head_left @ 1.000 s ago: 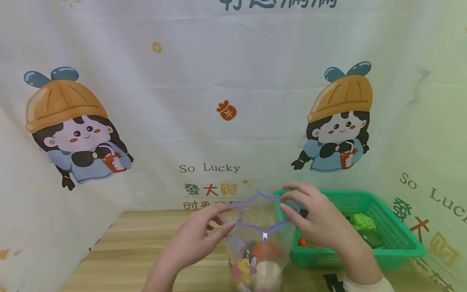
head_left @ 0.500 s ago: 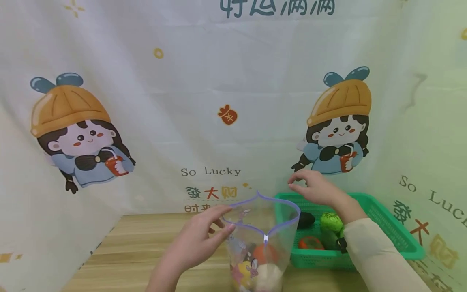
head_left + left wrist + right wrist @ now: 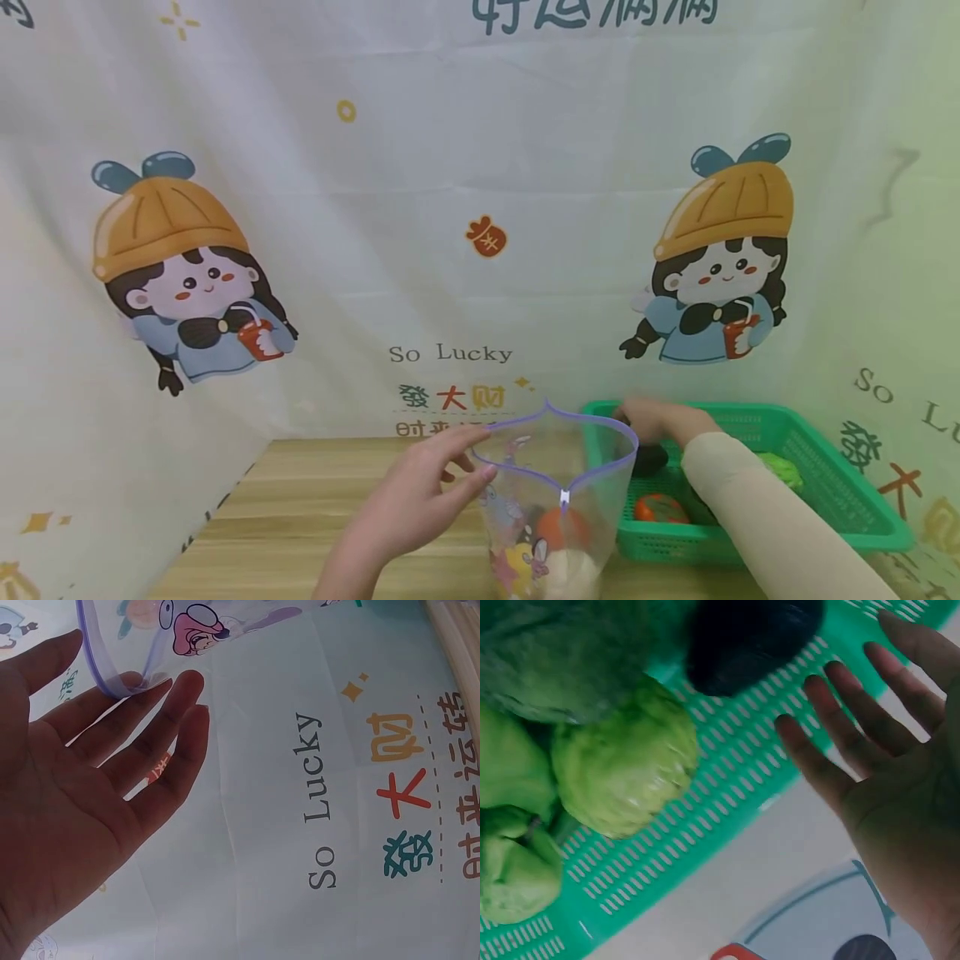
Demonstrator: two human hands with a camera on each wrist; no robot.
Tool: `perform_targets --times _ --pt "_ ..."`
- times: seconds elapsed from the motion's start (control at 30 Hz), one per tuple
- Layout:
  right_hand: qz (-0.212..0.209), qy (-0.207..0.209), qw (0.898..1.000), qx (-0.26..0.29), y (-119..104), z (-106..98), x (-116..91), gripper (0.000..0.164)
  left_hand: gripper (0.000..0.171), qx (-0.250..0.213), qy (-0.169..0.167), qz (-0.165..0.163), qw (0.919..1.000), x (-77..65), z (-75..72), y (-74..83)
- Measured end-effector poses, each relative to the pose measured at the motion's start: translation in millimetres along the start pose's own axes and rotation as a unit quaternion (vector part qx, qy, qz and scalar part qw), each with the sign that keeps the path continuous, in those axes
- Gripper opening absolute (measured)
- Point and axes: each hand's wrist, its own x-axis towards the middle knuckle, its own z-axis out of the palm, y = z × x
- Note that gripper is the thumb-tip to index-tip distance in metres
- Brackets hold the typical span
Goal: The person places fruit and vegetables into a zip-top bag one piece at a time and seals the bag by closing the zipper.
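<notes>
A clear zip bag (image 3: 611, 492) with a purple rim, white slider and cartoon prints stands upright with its mouth wide. Inside it show a round orange-red thing (image 3: 564, 530) and a pale one (image 3: 572, 575). My left hand (image 3: 412, 496) touches the bag's left rim with relaxed fingers; in the left wrist view the rim passes between thumb and fingers. Over the back left of the green basket (image 3: 682, 542) is my right hand (image 3: 656, 419), just above a dark, smooth vegetable (image 3: 754, 645). The right wrist view shows its fingers spread, holding nothing.
A tomato-like red thing (image 3: 660, 508) lies in the basket's front left. Also in it are a crinkled light-green vegetable (image 3: 626, 761), a green pepper (image 3: 517, 862) and a large dark-green vegetable (image 3: 562, 660). A printed cloth (image 3: 360, 275) hangs behind the wooden table (image 3: 300, 517).
My right hand has left the bag's right rim and moved right, then down into the back left of the basket. The left hand stays at the rim.
</notes>
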Motion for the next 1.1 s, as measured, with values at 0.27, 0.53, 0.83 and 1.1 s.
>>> perform_targets --times 0.27,0.53,0.83,1.1 --pt "0.081 -0.04 0.995 -0.032 18.9 17.4 0.9 0.017 0.05 -0.002 0.004 0.008 1.0 0.8 1.4 2.9" --pt "0.114 -0.059 0.992 -0.012 20.6 25.7 -9.8 0.025 0.048 0.001 0.009 0.016 0.9998 0.2 2.2 2.4" --pt "0.064 -0.004 0.998 0.009 10.7 5.8 -10.4 0.038 0.048 -0.003 0.004 0.012 0.9999 1.4 4.0 1.2" --pt "0.034 0.166 0.986 0.007 -35.0 -35.3 -36.1 0.056 0.048 -0.006 0.008 0.013 0.9999 1.3 3.7 0.1"
